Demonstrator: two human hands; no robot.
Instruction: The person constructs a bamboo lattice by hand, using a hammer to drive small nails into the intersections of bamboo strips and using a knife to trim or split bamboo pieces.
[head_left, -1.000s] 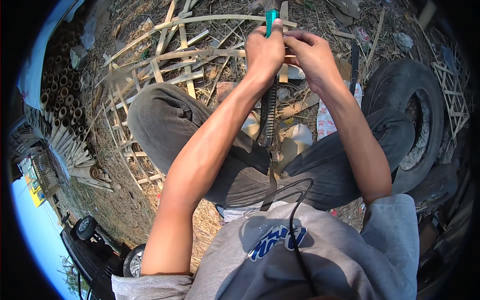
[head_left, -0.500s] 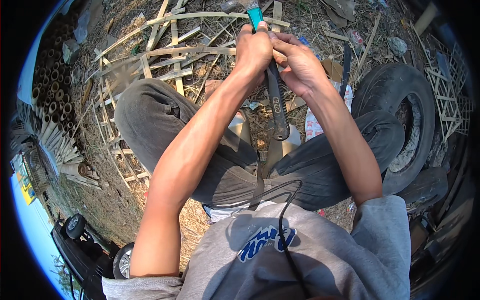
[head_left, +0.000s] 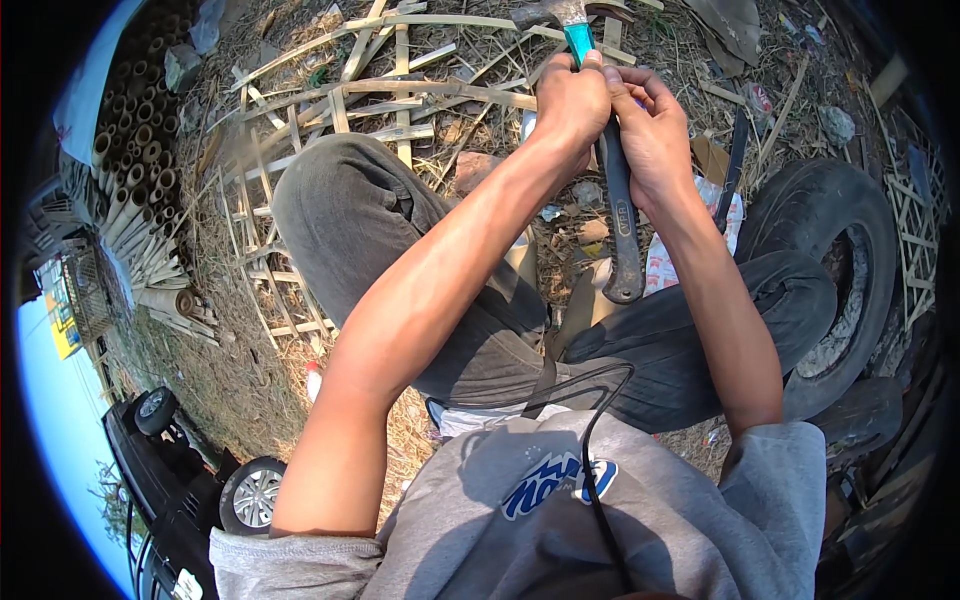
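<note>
A claw hammer (head_left: 618,215) with a black handle, a turquoise neck and a metal head points away from me, its butt end toward my lap. My left hand (head_left: 572,102) is closed around the handle just below the turquoise part, thumb lying along it. Right beside it, my right hand (head_left: 648,130) has its thumb and fingers bent together near the left thumb, against the handle's right side. Whatever is pinched there, if anything, is too small or hidden to make out. Beyond and left of the hands lies a lattice of split bamboo strips (head_left: 410,88).
My bent legs in dark trousers (head_left: 345,215) frame the work spot. An old tyre (head_left: 870,225) stands at the right, with a dark flat blade-like strip (head_left: 735,165) near it. Cut bamboo poles (head_left: 130,150) are stacked at far left. A reddish stone (head_left: 478,172) sits on the littered ground.
The view has shifted, so everything appears farther right and slightly lower. More of the hammer's head now shows. Both hands stay close together at the handle, the right fingers slightly rearranged.
</note>
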